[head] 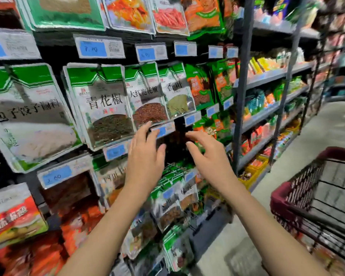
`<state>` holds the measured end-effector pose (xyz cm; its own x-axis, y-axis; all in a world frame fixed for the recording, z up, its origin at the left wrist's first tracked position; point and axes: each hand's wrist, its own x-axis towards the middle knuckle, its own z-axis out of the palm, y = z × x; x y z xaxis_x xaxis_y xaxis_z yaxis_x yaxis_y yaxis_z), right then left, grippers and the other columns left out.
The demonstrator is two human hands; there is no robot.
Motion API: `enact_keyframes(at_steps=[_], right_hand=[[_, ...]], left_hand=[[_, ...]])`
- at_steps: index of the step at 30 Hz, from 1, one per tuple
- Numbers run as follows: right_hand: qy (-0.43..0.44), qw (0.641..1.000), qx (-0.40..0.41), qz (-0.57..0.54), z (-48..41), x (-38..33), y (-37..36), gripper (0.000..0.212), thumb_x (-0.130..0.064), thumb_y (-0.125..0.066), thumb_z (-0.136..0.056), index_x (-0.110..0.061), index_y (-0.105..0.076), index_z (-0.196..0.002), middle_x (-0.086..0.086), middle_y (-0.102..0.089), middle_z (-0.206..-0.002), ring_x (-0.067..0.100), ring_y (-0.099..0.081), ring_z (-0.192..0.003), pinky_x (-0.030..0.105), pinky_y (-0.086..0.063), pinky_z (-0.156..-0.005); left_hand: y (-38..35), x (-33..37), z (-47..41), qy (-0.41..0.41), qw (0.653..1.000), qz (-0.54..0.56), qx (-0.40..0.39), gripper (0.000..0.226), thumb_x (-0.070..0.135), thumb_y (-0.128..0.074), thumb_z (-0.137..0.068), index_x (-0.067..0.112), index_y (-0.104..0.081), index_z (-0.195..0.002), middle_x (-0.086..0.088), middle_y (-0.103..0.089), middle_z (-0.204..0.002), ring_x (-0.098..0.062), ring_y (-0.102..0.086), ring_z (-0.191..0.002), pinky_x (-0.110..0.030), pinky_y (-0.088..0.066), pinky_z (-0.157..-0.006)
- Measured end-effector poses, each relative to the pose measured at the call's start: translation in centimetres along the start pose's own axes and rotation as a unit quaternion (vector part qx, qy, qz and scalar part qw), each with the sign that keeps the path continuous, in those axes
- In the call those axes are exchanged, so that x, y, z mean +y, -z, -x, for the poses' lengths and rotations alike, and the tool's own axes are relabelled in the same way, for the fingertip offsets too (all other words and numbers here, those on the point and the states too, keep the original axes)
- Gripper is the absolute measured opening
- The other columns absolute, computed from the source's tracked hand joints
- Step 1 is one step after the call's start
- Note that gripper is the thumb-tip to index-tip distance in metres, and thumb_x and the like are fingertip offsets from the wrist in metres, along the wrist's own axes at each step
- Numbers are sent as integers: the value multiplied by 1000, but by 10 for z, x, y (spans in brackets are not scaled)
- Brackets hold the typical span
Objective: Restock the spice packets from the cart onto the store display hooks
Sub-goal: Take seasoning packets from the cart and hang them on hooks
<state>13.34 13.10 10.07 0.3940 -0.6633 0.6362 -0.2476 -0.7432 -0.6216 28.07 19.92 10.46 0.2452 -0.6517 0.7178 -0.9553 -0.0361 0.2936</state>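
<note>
Left hand (145, 156) is reaching forward, fingers spread and nearly straight, gripping nothing; its fingertips are meeting the lower edge of a hung spice packet (149, 108). Right hand (205, 156) is hovering just beside it, equally loose and empty. A dark gap (175, 140) is showing between them. The cart (299, 196) is sitting right of and below the right hand, the nearer one; any packets inside are too blurred to tell.
</note>
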Motion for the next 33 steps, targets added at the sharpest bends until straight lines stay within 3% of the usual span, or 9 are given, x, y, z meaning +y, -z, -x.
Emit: enact_keyframes(at_steps=[6,9,12,16,18,20,24,28,33], right_hand=[[-129,972,60,187,97,44,89,24,-24,-52,-97,-15,-67,-113,0,-67,-110,17,-59,-102,28,-44,-83],[-237,912,34,332,147,58,134,26,-29,-47,-98,-16,-64,-113,4,-66,-111,23,-60,-104,35,-46,-87],[-332,837,-23,434,181,53,172,29,-36,-37,-101,-19,-59,-108,3,-65,-107,23,-61,-100,34,-47,-81],[-352,778,-119,506,208,40,214,44,-50,-25,-101,-21,-55,-114,1,-65,-106,23,-62,-98,33,-49,-74],[-348,776,-155,503,217,38,227,44,-51,-22,-101,-23,-52,-117,1,-64,-108,22,-61,-98,34,-50,-75],[-329,781,-168,504,219,39,233,43,-49,-21,-102,-22,-52,-116,1,-64,-104,23,-61,-96,35,-50,-76],[-282,794,-137,521,223,46,233,38,-46,-22,-102,-20,-51,-100,-4,-52,-76,22,-57,-77,34,-44,-67],[-266,791,-81,546,226,51,229,38,-51,-20,-100,-23,-41,-87,-6,-51,-72,20,-52,-68,31,-36,-57],[-274,732,-37,623,227,62,225,49,-54,-23,-94,-21,-51,-69,-4,-48,-49,23,-47,-46,23,-17,-45]], left_hand=[[-80,95,44,-100,968,170,-153,39,27,-44,-94,6,-59,-123,-9,-57,-127,-25,-50,-122,-30,-34,-102],[-116,143,66,-152,930,212,-259,40,29,-42,-95,6,-60,-123,-9,-61,-124,-25,-52,-119,-28,-33,-100],[-142,187,87,-238,890,218,-323,63,46,-26,-89,5,-65,-116,-13,-66,-113,-29,-56,-110,-38,-38,-98],[-166,210,86,-305,885,159,-313,67,46,-13,-86,8,-68,-93,-14,-69,-88,-35,-63,-87,-42,-44,-82],[-169,219,81,-305,871,175,-344,62,40,-15,-91,7,-68,-92,-15,-69,-84,-35,-65,-79,-39,-48,-69],[-179,223,78,-263,894,183,-313,61,42,-13,-96,10,-65,-96,-12,-68,-89,-31,-63,-85,-33,-42,-69],[-194,228,85,-303,906,160,-248,64,41,-9,-88,5,-62,-78,-8,-59,-61,-26,-52,-59,-35,-33,-56],[-202,234,90,-280,918,164,-229,52,30,-23,-89,5,-66,-73,-5,-55,-52,-24,-52,-54,-36,-36,-56],[-206,239,93,-266,918,202,-215,36,20,-36,-89,11,-57,-62,0,-42,-46,-25,-46,-50,-39,-33,-54]])
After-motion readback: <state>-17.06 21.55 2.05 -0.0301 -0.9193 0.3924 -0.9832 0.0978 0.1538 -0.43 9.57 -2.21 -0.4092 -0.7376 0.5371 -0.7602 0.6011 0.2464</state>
